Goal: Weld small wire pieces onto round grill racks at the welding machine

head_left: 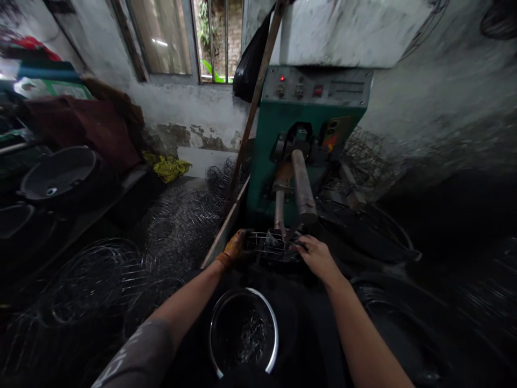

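A small wire frame lies under the metal arms of a green machine. My left hand, in an orange glove, is closed on the frame's left side. My right hand, bare, grips its right side with bent fingers. The thick upper arm of the machine reaches down to just above the frame. Below my hands a round metal ring with wire pieces inside lies close to my body.
Piles of round wire frames fill the floor on the left. A dark basin stands on a bench at the far left. A wooden pole leans beside the machine. More wire rings lie at the right.
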Demonstrator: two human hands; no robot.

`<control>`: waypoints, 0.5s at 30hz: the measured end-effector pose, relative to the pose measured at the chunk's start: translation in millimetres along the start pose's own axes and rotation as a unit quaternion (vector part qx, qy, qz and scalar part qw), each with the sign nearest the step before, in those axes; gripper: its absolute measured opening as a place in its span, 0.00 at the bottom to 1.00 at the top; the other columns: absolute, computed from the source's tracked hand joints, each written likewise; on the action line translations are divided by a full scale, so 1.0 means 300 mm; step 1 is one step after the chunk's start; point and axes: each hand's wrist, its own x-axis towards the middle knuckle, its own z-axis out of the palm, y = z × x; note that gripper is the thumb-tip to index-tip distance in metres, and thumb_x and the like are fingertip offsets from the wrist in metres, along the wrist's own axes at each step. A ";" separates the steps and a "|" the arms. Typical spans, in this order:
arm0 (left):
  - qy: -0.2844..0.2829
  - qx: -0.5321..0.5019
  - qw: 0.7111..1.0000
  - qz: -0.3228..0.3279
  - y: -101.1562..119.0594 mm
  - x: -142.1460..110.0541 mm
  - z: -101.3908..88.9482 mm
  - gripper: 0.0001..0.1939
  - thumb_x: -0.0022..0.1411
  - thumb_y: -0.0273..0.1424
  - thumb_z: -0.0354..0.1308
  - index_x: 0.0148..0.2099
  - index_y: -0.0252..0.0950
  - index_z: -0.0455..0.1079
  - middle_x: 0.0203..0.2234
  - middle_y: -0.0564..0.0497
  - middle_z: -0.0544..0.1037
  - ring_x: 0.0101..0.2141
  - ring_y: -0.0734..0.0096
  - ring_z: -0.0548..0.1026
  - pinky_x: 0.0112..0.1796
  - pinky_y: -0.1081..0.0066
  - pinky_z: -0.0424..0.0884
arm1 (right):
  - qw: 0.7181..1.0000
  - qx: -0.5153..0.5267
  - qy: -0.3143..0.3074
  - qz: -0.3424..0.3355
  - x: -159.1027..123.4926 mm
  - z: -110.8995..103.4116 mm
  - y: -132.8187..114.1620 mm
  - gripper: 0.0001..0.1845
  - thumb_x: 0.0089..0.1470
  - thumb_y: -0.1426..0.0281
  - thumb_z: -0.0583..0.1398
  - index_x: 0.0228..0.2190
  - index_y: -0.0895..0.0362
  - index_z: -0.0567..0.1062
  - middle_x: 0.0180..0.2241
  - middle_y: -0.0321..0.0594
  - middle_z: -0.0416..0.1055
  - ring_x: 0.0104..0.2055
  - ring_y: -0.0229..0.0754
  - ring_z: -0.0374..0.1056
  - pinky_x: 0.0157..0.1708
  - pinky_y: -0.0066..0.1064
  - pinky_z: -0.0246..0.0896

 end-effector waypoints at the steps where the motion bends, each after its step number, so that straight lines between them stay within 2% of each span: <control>1: 0.002 -0.001 1.000 -0.004 -0.002 0.000 0.006 0.35 0.50 0.32 0.72 0.60 0.33 0.67 0.51 0.40 0.75 0.52 0.52 0.75 0.55 0.53 0.72 | 1.000 -0.005 -0.004 0.004 0.002 0.000 0.002 0.09 0.58 0.70 0.57 0.29 0.53 0.77 0.33 0.41 0.76 0.37 0.46 0.75 0.41 0.35 0.70; 5: 0.012 -0.004 1.000 -0.002 -0.024 0.002 0.037 0.34 0.52 0.32 0.70 0.60 0.35 0.66 0.51 0.42 0.76 0.53 0.54 0.75 0.55 0.53 0.73 | 1.000 -0.010 -0.018 0.017 0.011 0.000 -0.006 0.10 0.58 0.69 0.57 0.28 0.53 0.77 0.34 0.41 0.76 0.38 0.46 0.74 0.41 0.34 0.69; 9: 0.017 -0.002 0.999 0.030 -0.038 0.002 0.059 0.30 0.54 0.30 0.68 0.58 0.34 0.67 0.51 0.41 0.76 0.51 0.57 0.76 0.55 0.55 0.74 | 0.999 0.027 -0.002 0.019 -0.002 -0.007 -0.016 0.10 0.58 0.66 0.58 0.29 0.52 0.78 0.34 0.42 0.77 0.38 0.47 0.75 0.41 0.36 0.71; 12: 0.008 0.029 0.999 0.045 -0.002 -0.007 0.034 0.32 0.56 0.34 0.67 0.61 0.32 0.65 0.53 0.37 0.75 0.53 0.54 0.76 0.56 0.54 0.73 | 0.993 0.095 0.065 0.038 -0.052 -0.028 0.026 0.11 0.57 0.62 0.59 0.36 0.53 0.79 0.42 0.45 0.80 0.44 0.50 0.76 0.48 0.41 0.72; 15: -0.009 0.131 0.985 0.108 0.094 -0.016 -0.013 0.45 0.55 0.41 0.68 0.70 0.31 0.56 0.63 0.34 0.68 0.62 0.48 0.68 0.62 0.51 0.65 | 0.976 0.114 0.142 0.117 -0.106 -0.042 0.097 0.17 0.54 0.60 0.59 0.41 0.56 0.79 0.42 0.49 0.80 0.43 0.53 0.77 0.47 0.44 0.73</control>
